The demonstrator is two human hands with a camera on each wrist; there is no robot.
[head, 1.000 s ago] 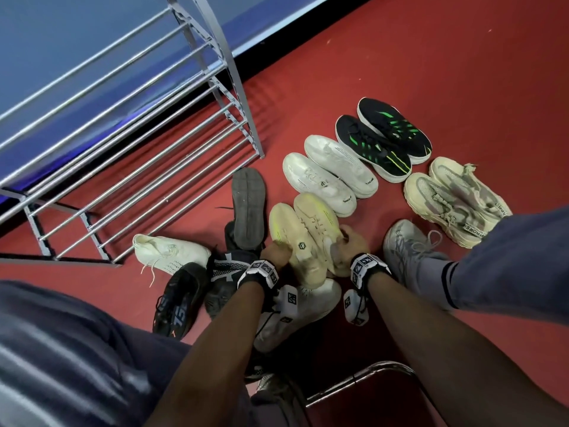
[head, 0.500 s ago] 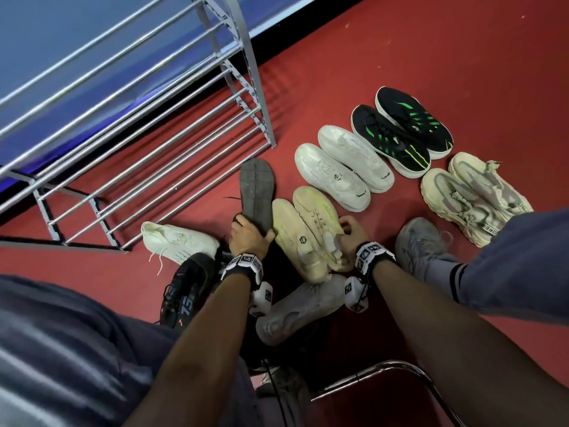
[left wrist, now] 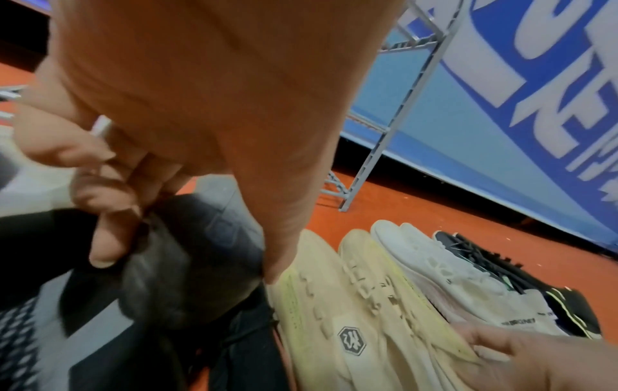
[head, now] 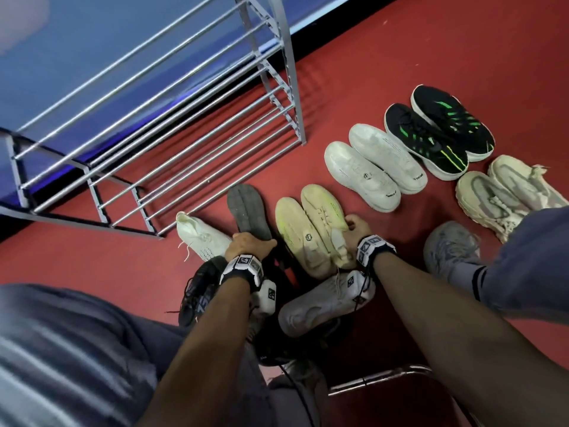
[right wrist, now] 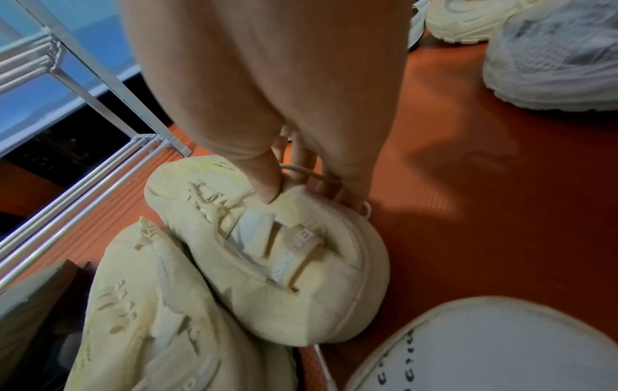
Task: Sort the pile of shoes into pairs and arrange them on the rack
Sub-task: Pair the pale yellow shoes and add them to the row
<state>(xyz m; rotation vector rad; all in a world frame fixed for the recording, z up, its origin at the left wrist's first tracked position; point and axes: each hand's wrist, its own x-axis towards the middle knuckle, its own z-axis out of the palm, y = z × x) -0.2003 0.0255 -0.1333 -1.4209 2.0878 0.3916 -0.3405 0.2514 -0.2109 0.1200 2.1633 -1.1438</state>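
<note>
A dark grey shoe (head: 246,208) lies sole-up beside the rack (head: 184,118). My left hand (head: 251,241) grips its heel; in the left wrist view the fingers (left wrist: 100,238) curl round the dark shoe (left wrist: 174,285). To its right lies a cream-yellow pair (head: 308,229). My right hand (head: 354,226) holds the right shoe of that pair; in the right wrist view the thumb (right wrist: 264,182) pinches the collar of the cream shoe (right wrist: 267,251). The rack's bars are bare.
Three pairs stand in a row on the red floor: white (head: 375,171), black-green (head: 440,134), beige chunky (head: 505,192). A white knit shoe (head: 200,238), a black shoe (head: 197,291) and a white shoe (head: 323,306) lie loose near my knees. A chair leg (head: 385,377) is below.
My left hand let go of the left cream shoe, moved left and took hold of the sole-up dark shoe's heel. My right hand stays on the right cream shoe.
</note>
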